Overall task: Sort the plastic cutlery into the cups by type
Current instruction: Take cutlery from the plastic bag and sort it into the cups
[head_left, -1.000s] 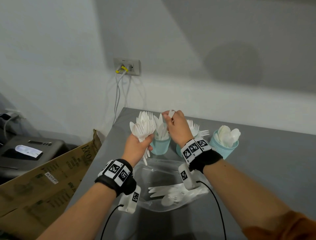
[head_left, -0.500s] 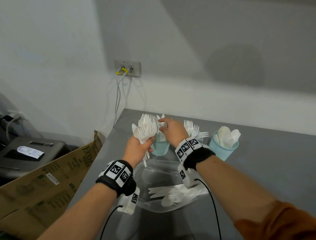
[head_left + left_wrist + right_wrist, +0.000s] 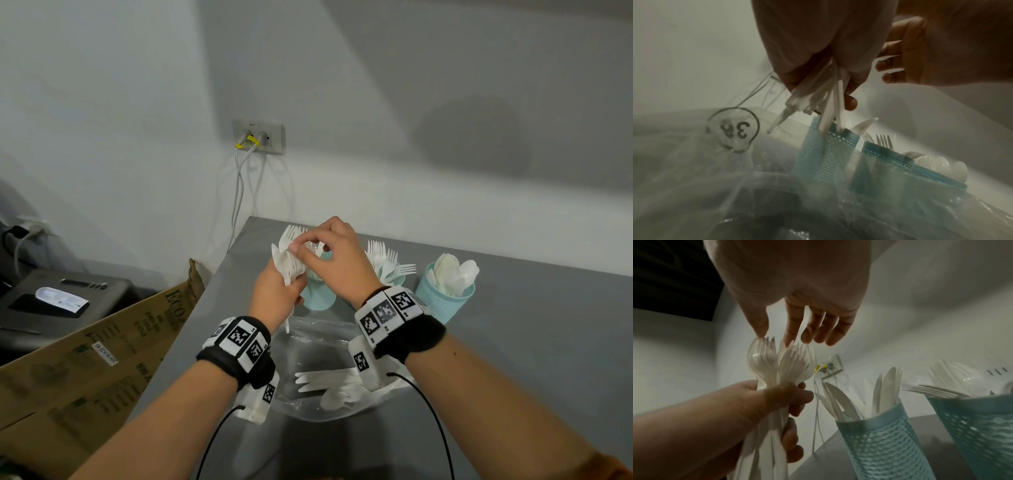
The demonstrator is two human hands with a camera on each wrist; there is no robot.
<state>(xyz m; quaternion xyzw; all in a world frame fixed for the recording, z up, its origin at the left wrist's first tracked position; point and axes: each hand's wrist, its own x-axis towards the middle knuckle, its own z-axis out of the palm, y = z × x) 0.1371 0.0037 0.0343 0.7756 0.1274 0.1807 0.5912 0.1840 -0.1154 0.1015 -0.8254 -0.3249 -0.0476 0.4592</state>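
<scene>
My left hand point(image 3: 277, 291) grips a bunch of white plastic cutlery point(image 3: 289, 263) by the handles, its forks and spoons fanned upward point(image 3: 777, 369). My right hand point(image 3: 298, 245) reaches over the bunch, and its thumb and forefinger pinch the tips at the top. Behind the hands stand three light-blue mesh cups. The left cup point(image 3: 318, 296) holds knives point(image 3: 840, 402). The middle cup point(image 3: 394, 281), partly hidden by my right wrist, holds forks point(image 3: 383, 257). The right cup point(image 3: 442, 301) holds spoons point(image 3: 452, 274).
A clear plastic bag point(image 3: 318, 342) with several loose pieces of cutlery point(image 3: 329, 383) lies on the grey table point(image 3: 531, 359) under my wrists. A cardboard box point(image 3: 102, 359) leans at the table's left edge. Cables hang from a wall socket point(image 3: 257, 137).
My right hand has moved left from above the knife cup to the top of the bunch. The white piece it held is gone from it. My left hand has shifted slightly right.
</scene>
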